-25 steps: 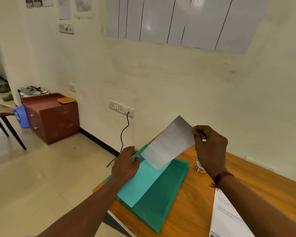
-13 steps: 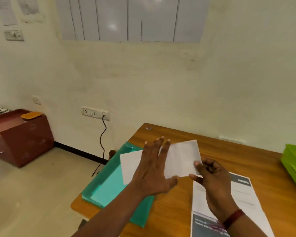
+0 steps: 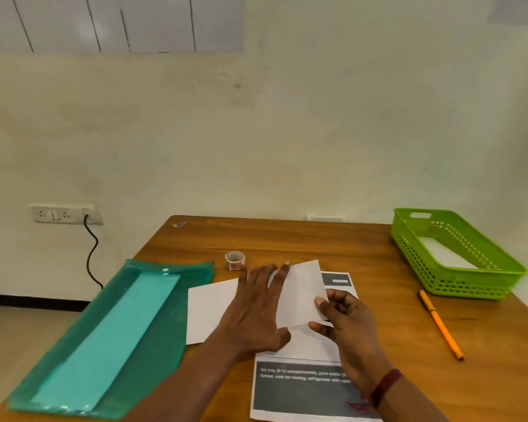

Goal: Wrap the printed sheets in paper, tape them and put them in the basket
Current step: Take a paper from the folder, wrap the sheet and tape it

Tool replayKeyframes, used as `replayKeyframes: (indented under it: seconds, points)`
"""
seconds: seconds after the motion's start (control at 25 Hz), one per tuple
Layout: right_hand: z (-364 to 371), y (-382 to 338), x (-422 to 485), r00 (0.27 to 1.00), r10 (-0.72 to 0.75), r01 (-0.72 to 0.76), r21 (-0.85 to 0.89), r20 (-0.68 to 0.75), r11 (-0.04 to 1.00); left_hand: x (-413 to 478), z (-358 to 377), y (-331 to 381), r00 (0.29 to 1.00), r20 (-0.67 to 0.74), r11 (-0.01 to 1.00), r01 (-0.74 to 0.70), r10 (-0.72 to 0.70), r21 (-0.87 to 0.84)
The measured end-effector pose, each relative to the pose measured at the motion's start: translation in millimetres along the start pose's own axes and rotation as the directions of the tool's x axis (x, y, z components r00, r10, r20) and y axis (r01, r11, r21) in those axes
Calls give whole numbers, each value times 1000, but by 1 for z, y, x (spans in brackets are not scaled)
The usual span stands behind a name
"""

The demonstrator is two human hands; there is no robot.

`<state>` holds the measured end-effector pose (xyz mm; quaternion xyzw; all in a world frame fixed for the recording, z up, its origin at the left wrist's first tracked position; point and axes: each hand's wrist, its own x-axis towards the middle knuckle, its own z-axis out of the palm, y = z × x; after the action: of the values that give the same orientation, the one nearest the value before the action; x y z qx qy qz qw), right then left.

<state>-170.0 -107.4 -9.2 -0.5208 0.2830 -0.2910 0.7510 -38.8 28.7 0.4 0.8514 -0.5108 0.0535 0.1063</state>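
A blank white paper point(image 3: 209, 312) lies across the top of the printed sheet point(image 3: 302, 388) in the middle of the wooden table point(image 3: 378, 287). My left hand point(image 3: 256, 309) rests flat on the paper with fingers spread. My right hand point(image 3: 345, 321) pinches the paper's right edge between thumb and fingers, and that end is lifted and bent over. A small tape roll point(image 3: 234, 260) stands just beyond my left hand. The green basket point(image 3: 457, 281) sits at the far right with a white packet inside.
A teal plastic folder point(image 3: 110, 333) lies at the table's left edge, partly overhanging. An orange pencil point(image 3: 441, 324) lies between the printed sheet and the basket. A wall socket with a black cable point(image 3: 90, 254) is on the left wall.
The white paper came out of the teal folder held up in my right hand and now lies on the printed sheet. My left hand left the folder and presses the paper.
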Motion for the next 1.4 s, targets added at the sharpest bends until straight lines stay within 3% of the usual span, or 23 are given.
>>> replayKeyframes:
  seconds: [0.12, 0.24, 0.36, 0.52, 0.68, 0.8, 0.92, 1.04, 1.16, 1.28, 1.32, 1.4]
  points:
    - [-15, -6, 18, 998, -28, 34, -124, 49, 992, 13, 11, 5, 1000, 2, 1000, 10, -10, 26]
    - [-30, -12, 36, 979, -133, 174, -292, 156, 941, 26, 21, 4, 1000, 24, 1000, 9, -10, 21]
    - [-48, -11, 51, 887, -267, 439, -509, 375, 741, 39, 29, 5, 998, 59, 1000, 15, -14, -10]
    - [-60, -7, 62, 778, -298, 612, -560, 553, 559, 48, 33, 9, 997, 71, 1000, -24, 25, -20]
    - [-71, -4, 71, 725, -372, 687, -569, 580, 453, 53, 27, 3, 995, 85, 997, -46, 51, -58]
    - [-75, -1, 72, 694, -501, 714, -586, 517, 384, 54, 16, -1, 983, 176, 997, -43, 55, -67]
    - [-76, 1, 70, 697, -506, 706, -610, 508, 360, 51, 5, 1, 953, 297, 997, -33, 53, -70]
    - [-74, -2, 66, 683, -560, 717, -576, 469, 392, 44, -10, 4, 957, 289, 994, 32, 1, -108]
    - [-70, -8, 60, 751, -561, 655, -495, 348, 570, 36, -20, 10, 999, 39, 998, 3, -1, -59]
    - [-65, -9, 56, 835, -457, 548, -372, 308, 750, 31, -13, 19, 949, -289, 991, -102, 124, 89]
    - [-64, -9, 54, 847, -426, 519, -325, 318, 791, 32, -11, 23, 922, -345, 981, -129, 173, 148]
    - [-62, -12, 51, 868, -366, 450, -222, 336, 865, 35, -7, 32, 916, -329, 960, -155, 228, 235]
